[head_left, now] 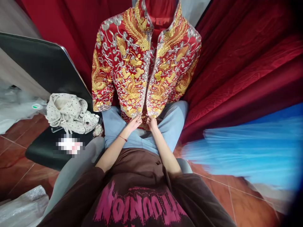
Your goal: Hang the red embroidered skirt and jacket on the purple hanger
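A red jacket (132,63) with gold and silver embroidery hangs upright before me, its front parted along the middle. My left hand (135,123), with a thin red bracelet on the wrist, pinches the lower front corner of the jacket's left panel. The lower corner of the right panel is pinched in my right hand (151,121). Both hands are close together, a narrow gap between them, above my lap. The jacket's lower hem lies between my knees.
At the left, a black chair (44,148) holds a dotted white cloth bag (68,113). Dark red fabric (236,69) hangs behind and at the right, with blue tulle (255,145) below it. Clear plastic wrapping (26,205) lies at the lower left on the tiled floor.
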The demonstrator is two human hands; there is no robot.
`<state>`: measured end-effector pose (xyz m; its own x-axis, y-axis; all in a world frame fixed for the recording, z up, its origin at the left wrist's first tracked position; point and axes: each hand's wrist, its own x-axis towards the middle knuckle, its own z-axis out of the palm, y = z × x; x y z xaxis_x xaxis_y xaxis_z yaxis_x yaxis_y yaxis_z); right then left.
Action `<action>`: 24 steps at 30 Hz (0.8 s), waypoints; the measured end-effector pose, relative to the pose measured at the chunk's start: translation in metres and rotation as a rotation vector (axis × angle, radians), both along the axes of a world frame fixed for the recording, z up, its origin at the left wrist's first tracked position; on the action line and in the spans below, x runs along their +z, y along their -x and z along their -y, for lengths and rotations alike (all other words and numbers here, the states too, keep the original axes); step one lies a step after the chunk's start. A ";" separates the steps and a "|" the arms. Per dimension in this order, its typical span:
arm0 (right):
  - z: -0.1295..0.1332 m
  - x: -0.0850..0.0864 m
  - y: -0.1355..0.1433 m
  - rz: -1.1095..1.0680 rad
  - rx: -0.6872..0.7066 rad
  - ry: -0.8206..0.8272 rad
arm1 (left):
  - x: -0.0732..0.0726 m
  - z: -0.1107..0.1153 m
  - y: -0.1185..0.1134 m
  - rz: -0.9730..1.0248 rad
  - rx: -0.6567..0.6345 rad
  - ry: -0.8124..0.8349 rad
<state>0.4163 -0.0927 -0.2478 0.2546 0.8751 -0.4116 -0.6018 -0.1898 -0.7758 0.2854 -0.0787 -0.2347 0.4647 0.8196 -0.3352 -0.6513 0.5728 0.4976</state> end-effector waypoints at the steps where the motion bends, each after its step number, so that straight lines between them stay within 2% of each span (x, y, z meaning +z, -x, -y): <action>1: -0.001 0.001 0.000 -0.009 -0.017 -0.003 | 0.001 0.004 0.002 0.005 -0.018 -0.002; 5: -0.006 0.004 0.001 -0.053 -0.073 -0.005 | 0.002 0.014 0.009 -0.018 -0.048 -0.023; 10: -0.002 0.003 0.014 -0.065 -0.083 -0.033 | -0.009 0.012 0.007 -0.106 0.038 -0.060; 17: 0.015 -0.016 0.048 -0.025 0.119 -0.021 | -0.024 0.002 0.012 -0.287 0.239 -0.156; 24: 0.017 -0.024 0.040 -0.022 0.255 0.008 | -0.032 -0.006 0.022 -0.464 0.217 -0.257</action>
<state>0.3764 -0.1099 -0.2719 0.0172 0.9067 -0.4214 -0.5503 -0.3433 -0.7612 0.2636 -0.0732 -0.2666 0.1288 0.9619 -0.2412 -0.4207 0.2733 0.8651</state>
